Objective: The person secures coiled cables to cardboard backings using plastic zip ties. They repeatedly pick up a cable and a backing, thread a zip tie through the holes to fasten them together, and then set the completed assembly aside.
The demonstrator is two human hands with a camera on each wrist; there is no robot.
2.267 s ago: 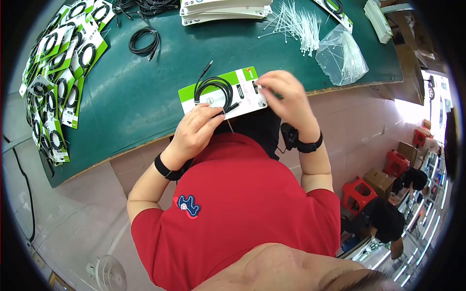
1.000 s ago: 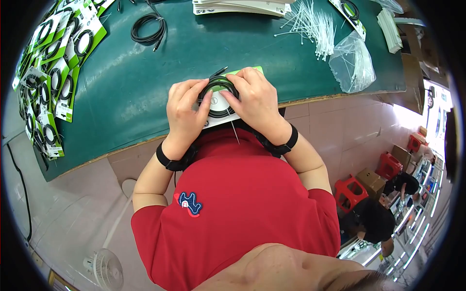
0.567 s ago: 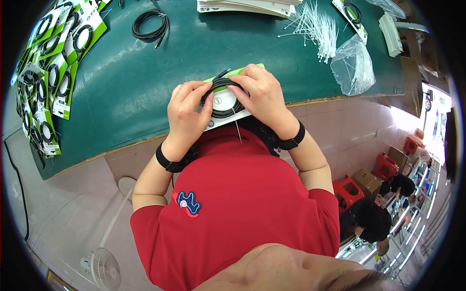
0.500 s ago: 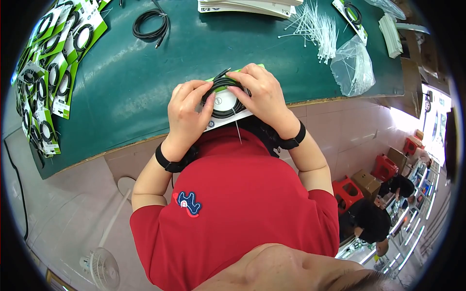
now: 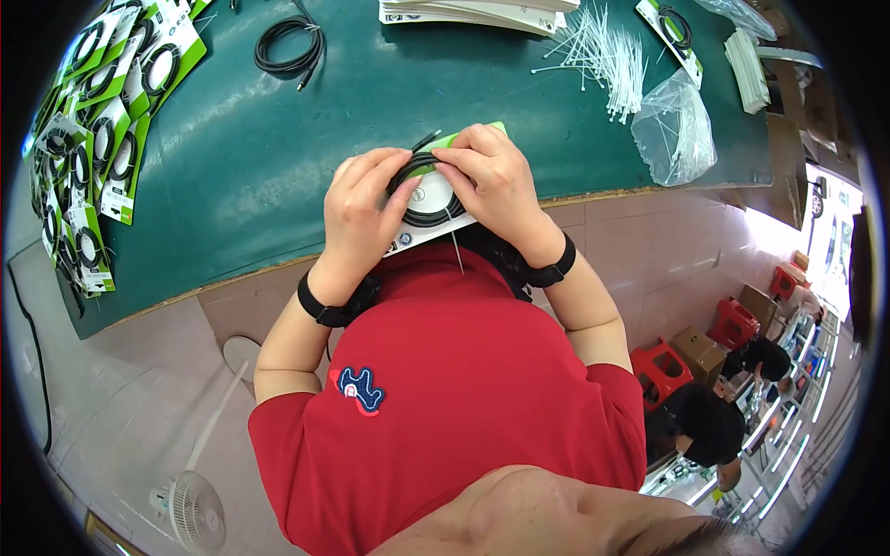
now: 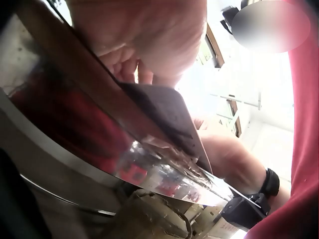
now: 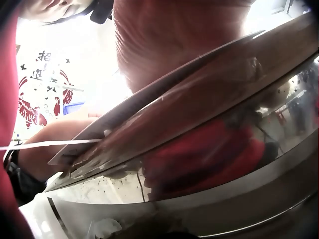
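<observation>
A black cable (image 5: 428, 220) lies coiled on a white-and-green packaging card (image 5: 415, 239) at the table's front edge. My left hand (image 5: 362, 206) pinches the coil's upper left between thumb and fingers. Opposite it, my right hand (image 5: 499, 183) pinches the upper right, covering much of the card's right end. One cable plug (image 5: 426, 140) sticks out past the top of the coil. A white zip tie (image 5: 457, 252) loops the coil's lower right, its tail hanging toward the red shirt. Both wrist views show the card (image 7: 115, 118) edge-on; there the cable is hidden.
Carded cables (image 5: 119, 139) pile up on the left. Another loose black coil (image 5: 289, 46) lies farther back, near a stack of cards (image 5: 477, 17). Loose zip ties (image 5: 603, 60) and a plastic bag of them (image 5: 677, 130) are at the right. The table's front edge (image 5: 612, 193) runs beneath my hands.
My right hand has left the card's right end and now grips the coil. The left hand has moved from the coil's bottom to its left side. Recently both have barely moved.
</observation>
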